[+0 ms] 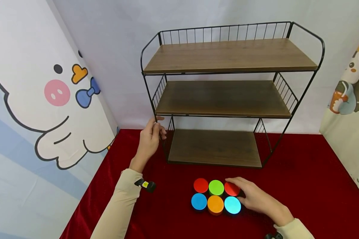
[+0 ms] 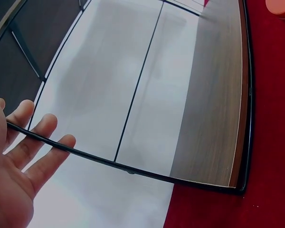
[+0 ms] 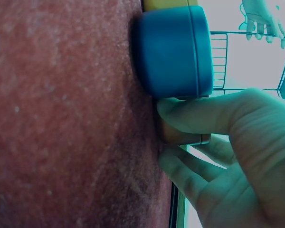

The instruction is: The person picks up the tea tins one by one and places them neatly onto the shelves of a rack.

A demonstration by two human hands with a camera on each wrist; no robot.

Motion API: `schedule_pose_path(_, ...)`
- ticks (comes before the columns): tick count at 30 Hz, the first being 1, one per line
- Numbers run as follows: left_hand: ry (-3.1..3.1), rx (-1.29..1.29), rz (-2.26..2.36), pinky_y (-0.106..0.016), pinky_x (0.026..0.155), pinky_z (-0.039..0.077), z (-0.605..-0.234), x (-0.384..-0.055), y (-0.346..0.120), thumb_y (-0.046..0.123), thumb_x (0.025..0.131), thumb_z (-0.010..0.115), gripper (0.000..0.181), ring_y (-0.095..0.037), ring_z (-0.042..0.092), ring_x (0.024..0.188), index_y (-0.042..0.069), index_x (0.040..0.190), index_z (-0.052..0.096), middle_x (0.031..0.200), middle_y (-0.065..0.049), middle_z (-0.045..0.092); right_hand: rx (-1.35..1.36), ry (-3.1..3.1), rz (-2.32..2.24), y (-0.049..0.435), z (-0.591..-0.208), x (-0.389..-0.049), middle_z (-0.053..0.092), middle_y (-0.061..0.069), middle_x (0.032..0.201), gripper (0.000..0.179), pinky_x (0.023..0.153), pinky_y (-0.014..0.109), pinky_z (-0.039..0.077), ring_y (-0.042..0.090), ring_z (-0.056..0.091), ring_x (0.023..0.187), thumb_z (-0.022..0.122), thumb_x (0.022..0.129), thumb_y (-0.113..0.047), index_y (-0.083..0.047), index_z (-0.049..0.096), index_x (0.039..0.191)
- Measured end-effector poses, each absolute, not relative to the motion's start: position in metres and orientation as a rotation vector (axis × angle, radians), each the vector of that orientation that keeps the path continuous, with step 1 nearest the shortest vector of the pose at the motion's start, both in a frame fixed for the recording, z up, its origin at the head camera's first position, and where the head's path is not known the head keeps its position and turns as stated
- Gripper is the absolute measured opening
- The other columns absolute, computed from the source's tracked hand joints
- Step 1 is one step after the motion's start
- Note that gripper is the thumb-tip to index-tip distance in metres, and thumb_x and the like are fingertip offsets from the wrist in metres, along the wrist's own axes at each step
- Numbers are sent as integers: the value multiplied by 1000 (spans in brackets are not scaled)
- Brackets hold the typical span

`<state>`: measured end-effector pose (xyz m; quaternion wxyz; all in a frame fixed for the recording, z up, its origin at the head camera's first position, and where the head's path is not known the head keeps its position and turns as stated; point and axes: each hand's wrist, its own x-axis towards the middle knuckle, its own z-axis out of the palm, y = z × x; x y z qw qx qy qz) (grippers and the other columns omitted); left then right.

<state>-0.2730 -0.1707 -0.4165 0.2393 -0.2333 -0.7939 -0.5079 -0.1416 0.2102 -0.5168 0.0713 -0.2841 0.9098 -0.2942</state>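
A three-tier shelf rack [image 1: 221, 98] with wooden boards and a black wire frame stands upright at the back. My left hand [image 1: 149, 137] holds its left front post [image 2: 90, 154], thumb on one side and fingers on the other. In front of the rack, several round lidded jars sit in two rows. My right hand [image 1: 257, 200] pinches the red jar [image 1: 231, 189] at the right end of the back row between thumb and fingers. Close in front of it is the light blue jar [image 3: 173, 52], which partly hides the pinched jar in the right wrist view.
Beside the pinched jar is a green jar [image 1: 216, 188], then another red jar [image 1: 200, 185]. The front row also has a blue jar [image 1: 198, 201] and an orange jar [image 1: 215, 204]. Red cloth [image 1: 305, 172] covers the table; a cartoon-printed curtain [image 1: 27, 93] hangs at left.
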Motion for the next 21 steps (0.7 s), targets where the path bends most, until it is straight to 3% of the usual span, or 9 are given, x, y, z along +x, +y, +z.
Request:
schedule_pose_path(6,-2183,-579,-1437,-58,57,60,-415,-272,-167,6,111,42,23,-39,65,62,-5,123,58,77,-24,63,-878,2737,-904,212,-512,-142,60,18,139,61,98,52,59,37,61,123,76,86,6,-2,55,142)
schedule_pose_path(9,-2184,-572,-1447,-56,57,60,-409,-266,-164,3,110,41,25,-43,63,63,-8,125,57,76,-27,62,-874,2746,-901,213,-511,-142,60,18,138,61,98,51,59,35,62,122,77,86,6,-2,55,142)
schedule_pose_path(12,-2181,-575,-1456,-37,57,61,-399,-258,-160,1,110,40,25,-46,62,63,-11,126,57,76,-29,61,-858,2763,-893,214,-510,-142,61,18,137,61,96,50,60,34,63,119,78,86,4,-2,56,142)
schedule_pose_path(16,-2183,-562,-1466,-14,57,51,-392,-249,-158,1,110,40,26,-46,62,64,-11,125,57,76,-29,61,-828,2795,-897,215,-507,-143,61,17,135,62,94,48,61,33,64,116,79,84,2,-3,56,141)
schedule_pose_path(21,-2191,-529,-1478,-13,57,47,-393,-246,-156,3,111,39,25,-47,62,67,-9,122,58,77,-29,61,-791,2854,-925,218,-500,-145,63,13,131,64,90,42,62,27,65,109,82,82,1,-5,58,140)
